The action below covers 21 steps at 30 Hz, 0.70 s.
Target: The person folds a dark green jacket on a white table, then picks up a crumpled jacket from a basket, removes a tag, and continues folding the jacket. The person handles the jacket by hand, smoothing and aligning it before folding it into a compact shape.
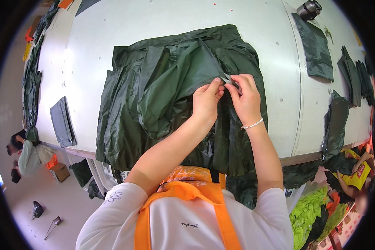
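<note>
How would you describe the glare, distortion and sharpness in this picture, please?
Head view: bright glare on the left of the white table, shiny highlights along the folds of the dark green garment; head view: the table's front edge bows, black surrounds the fisheye image; head view: the left hand and right hand look fairly sharp, the far-left co-worker softer.

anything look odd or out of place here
A dark bundle lies loose on the floor, lower left; it looks stray there, though too small to identify. The dark green fabric is rumpled, with no visible tears.
</note>
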Motion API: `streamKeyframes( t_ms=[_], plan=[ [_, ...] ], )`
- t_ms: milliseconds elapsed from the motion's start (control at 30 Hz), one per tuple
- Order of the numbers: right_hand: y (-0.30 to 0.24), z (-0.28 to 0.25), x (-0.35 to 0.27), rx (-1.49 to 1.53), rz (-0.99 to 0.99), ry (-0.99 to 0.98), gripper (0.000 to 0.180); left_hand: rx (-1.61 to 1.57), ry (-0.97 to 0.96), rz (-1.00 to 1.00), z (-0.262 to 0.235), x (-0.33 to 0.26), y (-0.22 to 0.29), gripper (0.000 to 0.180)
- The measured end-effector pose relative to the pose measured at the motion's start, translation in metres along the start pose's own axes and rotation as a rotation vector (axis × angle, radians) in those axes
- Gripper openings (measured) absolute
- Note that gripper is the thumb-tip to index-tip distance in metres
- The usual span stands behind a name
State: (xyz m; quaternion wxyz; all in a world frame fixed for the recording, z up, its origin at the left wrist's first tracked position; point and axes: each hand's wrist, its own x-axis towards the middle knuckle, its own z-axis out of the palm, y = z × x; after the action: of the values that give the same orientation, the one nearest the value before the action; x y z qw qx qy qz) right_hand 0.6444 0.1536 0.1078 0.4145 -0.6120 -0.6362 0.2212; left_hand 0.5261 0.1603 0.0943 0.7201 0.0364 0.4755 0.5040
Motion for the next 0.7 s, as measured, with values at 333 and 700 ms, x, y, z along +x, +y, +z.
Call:
streamKeyframes(
  t_ms=[333, 700],
  plan=[
    [0.01, 0.005, 0.012, -0.005, 0.018, 0.016, 0.011, 0.031, 0.026, 0.004, 0.0, 0.009, -0.004, 0.014],
    [0.227, -0.148, -0.043, -0.7, 0.465, 0.258, 0.028, 0.907, 0.024, 0.663, -0.107, -0.068, 0.118, 0.02]
  ],
)
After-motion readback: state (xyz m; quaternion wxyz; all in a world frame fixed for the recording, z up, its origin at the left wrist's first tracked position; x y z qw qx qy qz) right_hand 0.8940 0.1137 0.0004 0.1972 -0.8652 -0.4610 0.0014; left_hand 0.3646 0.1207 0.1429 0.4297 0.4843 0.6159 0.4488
